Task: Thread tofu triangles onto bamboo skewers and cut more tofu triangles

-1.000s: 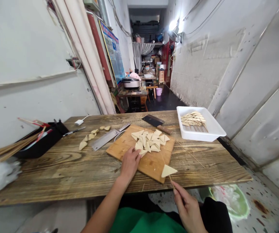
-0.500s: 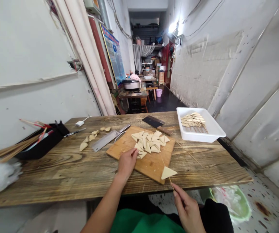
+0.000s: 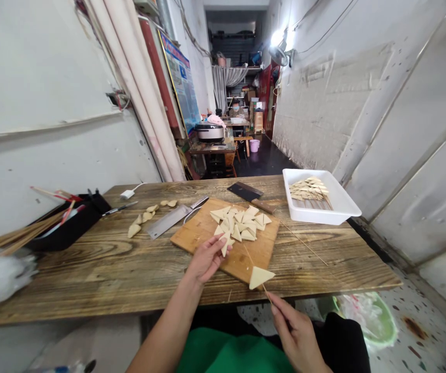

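Observation:
My left hand (image 3: 207, 257) pinches a pale triangular tofu piece (image 3: 226, 244) at the near side of the pile, above the wooden cutting board (image 3: 191, 235). Thumb and fingers are closed on its edges. In my right hand (image 3: 295, 326) is a thin bamboo skewer (image 3: 267, 294), gripped near its lower end. One tofu triangle (image 3: 260, 277) is threaded on that skewer, whose bare tip points up and left over the board. Several more triangles lie in a heap (image 3: 240, 220) on the board.
A cleaver (image 3: 168, 221) lies left of the board, a dark-bladed knife (image 3: 246, 192) behind it. The white tub (image 3: 319, 215) holds skewered triangles. A loose skewer (image 3: 304, 243) lies at right. Rounded offcuts (image 3: 139, 221) and a black box (image 3: 65, 228) with skewers are at left.
My left hand has lifted a tofu triangle from the near edge of the heap and turned palm upward. My right hand has moved slightly left with the skewer and its triangle.

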The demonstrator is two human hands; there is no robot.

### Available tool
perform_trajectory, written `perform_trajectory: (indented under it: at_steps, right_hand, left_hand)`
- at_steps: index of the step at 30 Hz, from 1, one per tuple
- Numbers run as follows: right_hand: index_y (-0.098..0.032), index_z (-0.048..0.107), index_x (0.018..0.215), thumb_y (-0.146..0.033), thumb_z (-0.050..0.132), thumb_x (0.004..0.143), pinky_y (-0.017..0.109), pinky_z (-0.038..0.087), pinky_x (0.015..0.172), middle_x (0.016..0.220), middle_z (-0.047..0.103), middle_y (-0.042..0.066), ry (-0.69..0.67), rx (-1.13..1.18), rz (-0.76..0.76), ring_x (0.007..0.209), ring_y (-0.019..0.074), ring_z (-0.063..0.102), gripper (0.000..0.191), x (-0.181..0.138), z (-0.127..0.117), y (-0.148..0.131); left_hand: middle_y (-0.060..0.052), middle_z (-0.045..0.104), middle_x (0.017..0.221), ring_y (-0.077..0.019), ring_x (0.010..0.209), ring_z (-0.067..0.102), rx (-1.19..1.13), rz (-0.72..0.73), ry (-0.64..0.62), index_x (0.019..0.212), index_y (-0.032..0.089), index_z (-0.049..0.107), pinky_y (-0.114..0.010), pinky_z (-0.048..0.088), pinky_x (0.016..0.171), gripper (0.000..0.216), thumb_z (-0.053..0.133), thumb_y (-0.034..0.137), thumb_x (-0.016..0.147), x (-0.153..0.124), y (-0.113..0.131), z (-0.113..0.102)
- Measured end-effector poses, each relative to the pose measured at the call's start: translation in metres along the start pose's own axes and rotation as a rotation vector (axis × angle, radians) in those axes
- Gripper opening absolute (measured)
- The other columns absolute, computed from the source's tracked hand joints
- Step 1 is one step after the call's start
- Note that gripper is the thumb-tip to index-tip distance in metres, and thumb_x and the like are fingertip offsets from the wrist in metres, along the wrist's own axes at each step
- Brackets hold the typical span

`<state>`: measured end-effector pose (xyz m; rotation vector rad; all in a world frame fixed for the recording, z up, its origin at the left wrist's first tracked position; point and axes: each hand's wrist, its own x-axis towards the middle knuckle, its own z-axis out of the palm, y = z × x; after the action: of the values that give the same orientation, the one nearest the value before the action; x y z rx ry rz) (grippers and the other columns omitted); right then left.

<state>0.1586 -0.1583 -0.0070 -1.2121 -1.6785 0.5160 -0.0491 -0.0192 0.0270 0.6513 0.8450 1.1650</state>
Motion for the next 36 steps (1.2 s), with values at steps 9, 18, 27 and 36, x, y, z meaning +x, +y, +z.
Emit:
perform_trajectory:
  at_steps: [9, 18, 27, 36]
  right_hand:
    - [-0.018, 0.061, 0.114, -0.022, 0.044, 0.088, 0.020, 0.053, 0.074, 0.098, 0.070, 0.007, -0.101, 0.002, -0.023, 0.084, 0.0153, 0.068, 0.032, 0.000, 0.003, -0.005]
    - [-0.014, 0.063, 0.111, -0.022, 0.044, 0.088, 0.018, 0.054, 0.070, 0.091, 0.072, 0.008, -0.109, 0.013, 0.015, 0.077, 0.0147, 0.069, 0.031, -0.003, 0.004, -0.002]
    - [-0.015, 0.062, 0.113, -0.020, 0.044, 0.087, 0.023, 0.055, 0.074, 0.096, 0.071, 0.008, -0.109, -0.004, 0.007, 0.082, 0.0172, 0.068, 0.032, -0.002, 0.002, 0.000]
    - [-0.016, 0.062, 0.113, -0.018, 0.046, 0.087, 0.023, 0.054, 0.074, 0.098, 0.070, 0.008, -0.106, 0.014, 0.003, 0.082, 0.0160, 0.068, 0.031, -0.005, 0.002, 0.003]
  left_hand:
    - [-0.014, 0.061, 0.100, -0.0044, 0.060, 0.053, -0.130, -0.186, -0.048, 0.091, 0.007, 0.062, -0.011, 0.040, 0.043, 0.014, 0.058, 0.011, 0.078, -0.006, -0.011, 0.008]
    - [-0.012, 0.062, 0.091, -0.0022, 0.050, 0.046, -0.136, -0.199, 0.042, 0.085, 0.008, 0.057, -0.009, 0.027, 0.033, 0.009, 0.060, 0.011, 0.076, -0.006, -0.012, 0.017]
    - [-0.012, 0.062, 0.084, -0.0011, 0.045, 0.042, -0.202, -0.237, 0.011, 0.084, 0.007, 0.054, -0.008, 0.027, 0.032, 0.004, 0.052, 0.009, 0.081, -0.007, -0.012, 0.024]
    - [-0.016, 0.062, 0.088, -0.0004, 0.045, 0.041, -0.235, -0.249, 0.017, 0.084, 0.006, 0.053, -0.007, 0.027, 0.033, 0.004, 0.051, 0.008, 0.082, -0.006, -0.016, 0.027]
